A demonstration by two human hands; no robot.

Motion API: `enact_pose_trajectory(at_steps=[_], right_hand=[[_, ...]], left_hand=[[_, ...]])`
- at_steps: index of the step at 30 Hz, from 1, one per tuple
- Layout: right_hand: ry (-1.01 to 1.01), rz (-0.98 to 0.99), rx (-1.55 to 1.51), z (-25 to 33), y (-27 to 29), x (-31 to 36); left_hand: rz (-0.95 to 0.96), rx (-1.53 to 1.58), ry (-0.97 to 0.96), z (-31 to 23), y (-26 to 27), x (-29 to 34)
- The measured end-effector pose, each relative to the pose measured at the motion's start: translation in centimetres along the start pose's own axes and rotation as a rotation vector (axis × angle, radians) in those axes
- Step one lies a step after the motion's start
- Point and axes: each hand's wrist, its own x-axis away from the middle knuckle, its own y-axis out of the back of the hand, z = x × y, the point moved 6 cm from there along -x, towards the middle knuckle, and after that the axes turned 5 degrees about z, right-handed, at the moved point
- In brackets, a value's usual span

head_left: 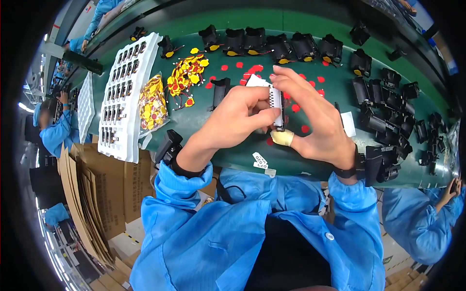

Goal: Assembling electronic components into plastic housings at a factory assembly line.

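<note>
My left hand (233,119) is closed on a small, narrow part with a white toothed strip and a black edge (276,105), its thumb pressed along the strip. My right hand (320,121) spans the same part, with its fingers at the far end and its thumb at the near end. A pale yellow finger cot (282,137) covers the right thumb. Behind my left hand lies a black plastic housing (221,92), partly hidden. Flat red discs (305,129) are scattered on the green tabletop (233,160) around both hands.
At left are a white tray (115,87) of small black parts, a clear bag (153,104) and a loose pile (187,72) of yellow discs with wires. Black housings line the far edge and crowd the right side (383,116). White labels (260,161) lie near me. A co-worker (422,218) sits at right.
</note>
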Motion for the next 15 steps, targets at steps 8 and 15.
enact_pose_trajectory(at_steps=[8,15], right_hand=[[0.101,-0.043,0.192,0.3,0.0,0.4],[0.085,-0.062,0.215,0.7,0.0,0.2]], left_hand=[[0.052,-0.488,-0.028,-2.0,-0.4,0.3],[-0.065,-0.203,-0.098,-0.6,-0.3,0.0]])
